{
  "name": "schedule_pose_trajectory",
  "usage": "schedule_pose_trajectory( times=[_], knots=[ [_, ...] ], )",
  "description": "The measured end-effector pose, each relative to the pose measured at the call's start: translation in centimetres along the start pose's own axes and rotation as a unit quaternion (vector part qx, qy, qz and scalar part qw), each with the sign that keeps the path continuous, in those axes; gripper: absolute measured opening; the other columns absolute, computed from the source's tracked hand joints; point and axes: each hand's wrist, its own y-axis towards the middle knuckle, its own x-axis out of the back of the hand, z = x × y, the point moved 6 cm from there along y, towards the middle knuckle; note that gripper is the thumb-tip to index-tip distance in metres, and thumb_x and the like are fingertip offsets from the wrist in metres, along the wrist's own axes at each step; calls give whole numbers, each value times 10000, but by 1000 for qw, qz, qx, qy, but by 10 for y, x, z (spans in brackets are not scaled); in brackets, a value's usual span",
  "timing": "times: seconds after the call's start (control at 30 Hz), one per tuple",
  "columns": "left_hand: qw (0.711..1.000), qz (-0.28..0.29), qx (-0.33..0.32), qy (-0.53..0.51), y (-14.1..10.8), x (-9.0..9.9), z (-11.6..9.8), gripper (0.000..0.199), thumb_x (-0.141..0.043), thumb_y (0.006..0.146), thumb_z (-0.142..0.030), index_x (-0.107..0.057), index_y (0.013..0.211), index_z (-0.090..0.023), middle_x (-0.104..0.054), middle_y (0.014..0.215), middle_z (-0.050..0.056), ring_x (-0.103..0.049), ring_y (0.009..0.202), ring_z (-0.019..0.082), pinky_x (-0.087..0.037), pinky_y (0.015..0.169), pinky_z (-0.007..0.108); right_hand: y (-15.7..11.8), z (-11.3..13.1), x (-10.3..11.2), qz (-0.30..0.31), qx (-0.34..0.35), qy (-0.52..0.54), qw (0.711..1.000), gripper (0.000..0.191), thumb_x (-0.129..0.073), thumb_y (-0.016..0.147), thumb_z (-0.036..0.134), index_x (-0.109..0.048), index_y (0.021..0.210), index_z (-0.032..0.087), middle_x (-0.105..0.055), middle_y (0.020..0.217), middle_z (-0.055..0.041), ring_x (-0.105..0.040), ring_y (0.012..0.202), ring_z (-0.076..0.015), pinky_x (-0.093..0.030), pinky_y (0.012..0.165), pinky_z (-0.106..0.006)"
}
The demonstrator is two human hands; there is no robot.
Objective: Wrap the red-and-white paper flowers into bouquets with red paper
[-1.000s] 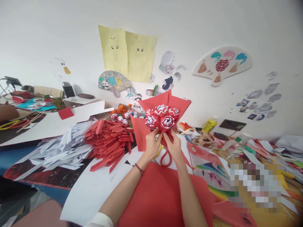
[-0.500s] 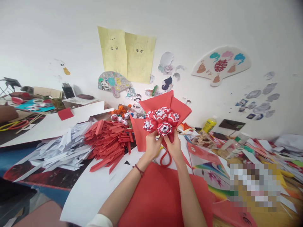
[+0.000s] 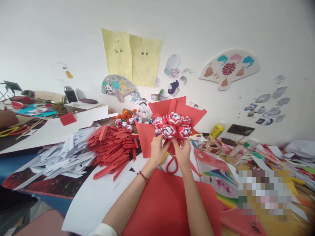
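Observation:
Between my hands is a bouquet of red-and-white folded paper balls (image 3: 174, 125), backed by pointed sheets of red wrapping paper (image 3: 167, 105). My left hand (image 3: 158, 149) pinches its lower left side, with the thumb turned inward. On the lower right, my right hand (image 3: 182, 151) grips it in the same way. The lower part of the bouquet is mostly hidden by my fingers. Just beneath my hands lie scissors with red loop handles (image 3: 173, 165). A large red paper sheet (image 3: 169, 203) spreads below my forearms.
Left of my hands lie a heap of red paper strips (image 3: 112, 149) and a heap of white paper strips (image 3: 66, 154). A yellow bottle (image 3: 217, 129) and paper scraps stand to the right. Behind, the wall carries yellow drawings (image 3: 131, 57) and a painted fan (image 3: 230, 67).
The bouquet has turned and tipped slightly to the right in my hands, so its balls and red backing now sit farther right. Both hands keep their hold.

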Motion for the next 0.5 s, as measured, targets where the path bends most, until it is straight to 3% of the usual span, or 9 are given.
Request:
schedule_pose_trajectory(
  times=[0.13,0.23,0.33,0.5],
  knots=[
    [990,75,-28,-116,5,0,-10,312,-625,809,-316,-624,1092,-185,-675,1079,81,-606,983,210,-447,888,324,7,-18,9,-4,-54,65,996,446,-643,766,418,-596,1131,166,-665,1039,-106,-607,983,-253,-470,873,-409],
    [966,119,5,-231,8,-5,-5,318,-526,876,-366,-633,1099,-166,-670,1099,93,-608,1011,199,-461,901,314,11,-24,15,-5,-80,115,990,401,-645,765,421,-617,1079,172,-675,1035,-92,-620,959,-233,-470,865,-385],
    [941,121,53,-310,11,-13,8,334,-531,869,-403,-653,1044,-146,-677,1066,110,-619,987,202,-480,884,324,14,-27,17,16,-104,146,984,329,-622,785,449,-634,970,177,-684,991,-74,-624,936,-221,-475,843,-366],
    [919,102,108,-366,16,-23,25,420,-699,725,-445,-633,1006,-139,-676,979,100,-628,872,170,-505,778,280,15,-31,9,67,-142,176,972,324,-646,765,484,-627,900,190,-690,937,-56,-632,915,-221,-495,796,-342]
  ],
)
